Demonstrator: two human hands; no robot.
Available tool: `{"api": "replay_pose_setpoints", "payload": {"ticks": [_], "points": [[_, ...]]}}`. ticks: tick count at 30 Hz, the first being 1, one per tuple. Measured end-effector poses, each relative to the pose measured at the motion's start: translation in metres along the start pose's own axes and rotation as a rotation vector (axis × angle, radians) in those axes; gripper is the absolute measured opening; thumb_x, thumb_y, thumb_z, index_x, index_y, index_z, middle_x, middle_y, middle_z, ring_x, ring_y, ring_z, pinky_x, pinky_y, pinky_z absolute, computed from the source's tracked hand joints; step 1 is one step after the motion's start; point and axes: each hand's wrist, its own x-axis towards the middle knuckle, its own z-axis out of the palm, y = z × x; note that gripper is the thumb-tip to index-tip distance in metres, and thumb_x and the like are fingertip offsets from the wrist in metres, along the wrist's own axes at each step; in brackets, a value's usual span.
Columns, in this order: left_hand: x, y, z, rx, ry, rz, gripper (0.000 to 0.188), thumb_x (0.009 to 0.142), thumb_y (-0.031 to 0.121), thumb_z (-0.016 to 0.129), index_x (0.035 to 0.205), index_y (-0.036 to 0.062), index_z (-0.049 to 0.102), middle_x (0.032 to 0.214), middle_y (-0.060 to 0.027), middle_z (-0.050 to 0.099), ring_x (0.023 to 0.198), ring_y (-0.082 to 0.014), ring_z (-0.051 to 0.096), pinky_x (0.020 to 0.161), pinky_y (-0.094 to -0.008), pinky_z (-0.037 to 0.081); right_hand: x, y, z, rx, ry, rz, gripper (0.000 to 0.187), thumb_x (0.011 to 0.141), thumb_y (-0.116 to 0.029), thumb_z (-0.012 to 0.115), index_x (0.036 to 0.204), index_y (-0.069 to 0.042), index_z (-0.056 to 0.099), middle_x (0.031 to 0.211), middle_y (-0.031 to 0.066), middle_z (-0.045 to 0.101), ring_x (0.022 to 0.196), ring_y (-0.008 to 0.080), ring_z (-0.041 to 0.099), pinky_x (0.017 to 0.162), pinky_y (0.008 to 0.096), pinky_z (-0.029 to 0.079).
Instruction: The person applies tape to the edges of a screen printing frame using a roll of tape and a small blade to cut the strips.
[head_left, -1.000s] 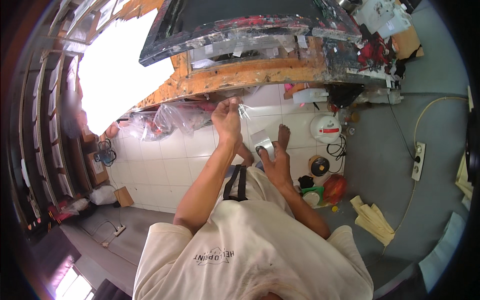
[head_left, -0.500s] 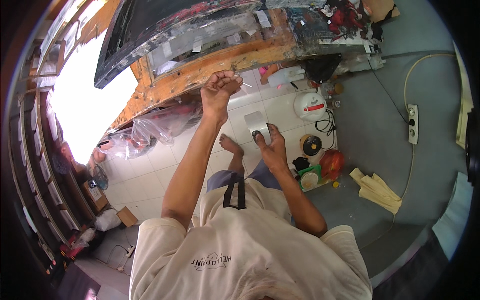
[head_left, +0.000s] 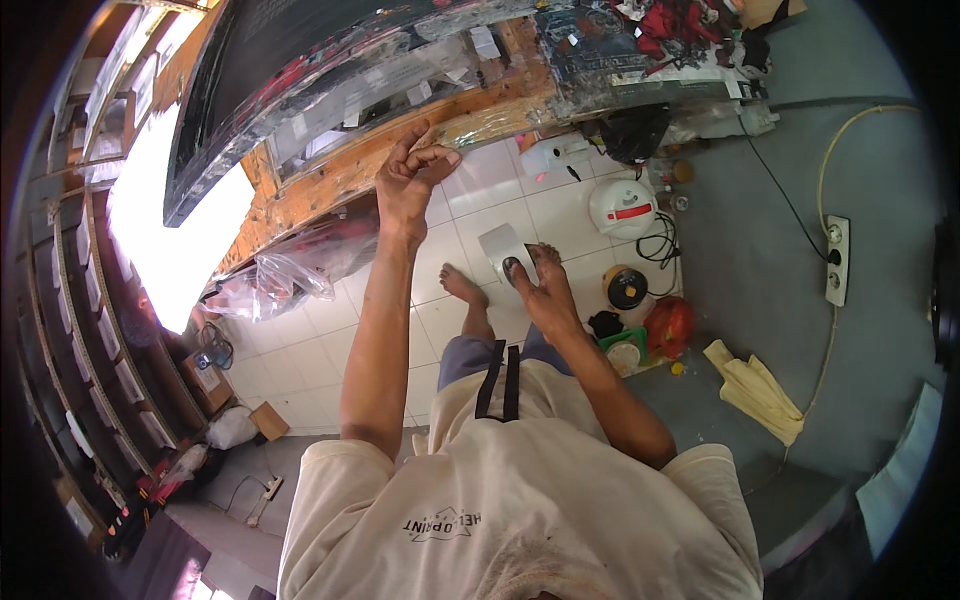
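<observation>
My left hand (head_left: 404,195) is raised at the front edge of the wooden table (head_left: 350,160). Its thumb and fingers are apart, partly bent, and I see nothing held in them. One fingertip reaches over the wood; I cannot tell whether it touches. Lower and to the right, over the tiled floor, my right hand (head_left: 550,295) grips a wide, pale grey roll of tape (head_left: 500,246), its dark-stained thumb pressed on the near side. On the table lies a large dark frame (head_left: 290,75) smeared with paint, with small pale scraps along the table.
Clear plastic bags (head_left: 285,280) hang under the table edge. On the floor at right are a white-and-red appliance (head_left: 622,208), a black-and-yellow round thing (head_left: 627,288) and a red bag (head_left: 668,327). A power strip (head_left: 837,262) is fixed to the grey surface near a yellow cloth (head_left: 755,390).
My left hand has shifted left along the table edge and opened from a pinch; the small white piece at its fingertips no longer shows. My right hand still holds the tape roll.
</observation>
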Motion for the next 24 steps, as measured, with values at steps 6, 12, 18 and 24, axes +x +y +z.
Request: {"api": "replay_pose_setpoints", "payload": {"ticks": [6, 12, 18, 24], "points": [[0.018, 0.009, 0.005, -0.028, 0.17, 0.012, 0.05, 0.077, -0.009, 0.067, 0.124, -0.0112, 0.049, 0.087, -0.0096, 0.071, 0.081, -0.0133, 0.066, 0.081, -0.0253, 0.052, 0.004, -0.017, 0.004, -0.162, 0.162, -0.173, 0.023, 0.092, -0.01, 0.055, 0.109, 0.006, 0.055, 0.096, 0.0182, 0.065, 0.091, 0.0231, 0.063, 0.083, 0.0331, 0.048], [0.02, -0.015, 0.017, 0.25, 0.238, 0.276, 0.041, 0.078, -0.006, 0.067, 0.117, -0.011, 0.056, 0.084, -0.008, 0.071, 0.08, -0.0119, 0.065, 0.081, -0.0286, 0.052, 0.012, -0.006, 0.014, -0.233, 0.264, -0.198, 0.025, 0.094, -0.015, 0.054, 0.109, 0.006, 0.054, 0.08, 0.0149, 0.065, 0.066, 0.0207, 0.066, 0.063, 0.0306, 0.052], [0.04, -0.025, 0.021, 0.613, 0.268, 0.419, 0.052, 0.078, 0.009, 0.071, 0.126, -0.0044, 0.054, 0.085, -0.003, 0.071, 0.093, -0.0166, 0.063, 0.111, -0.0422, 0.021, 0.039, 0.005, 0.023, -0.036, 0.245, -0.051, 0.024, 0.095, -0.017, 0.053, 0.107, 0.005, 0.053, 0.075, 0.014, 0.063, 0.057, 0.0163, 0.062, 0.054, 0.0288, 0.05], [0.036, -0.038, 0.022, 1.018, 0.46, 0.775, 0.093, 0.076, 0.021, 0.078, 0.147, -0.003, 0.023, 0.138, -0.029, 0.037, 0.127, -0.0391, 0.038, 0.111, -0.0491, 0.02, 0.053, 0.036, 0.024, 0.058, 0.235, -0.082, 0.024, 0.096, -0.018, 0.053, 0.108, 0.003, 0.055, 0.072, 0.0109, 0.061, 0.052, 0.0134, 0.058, 0.046, 0.0281, 0.048]]}}
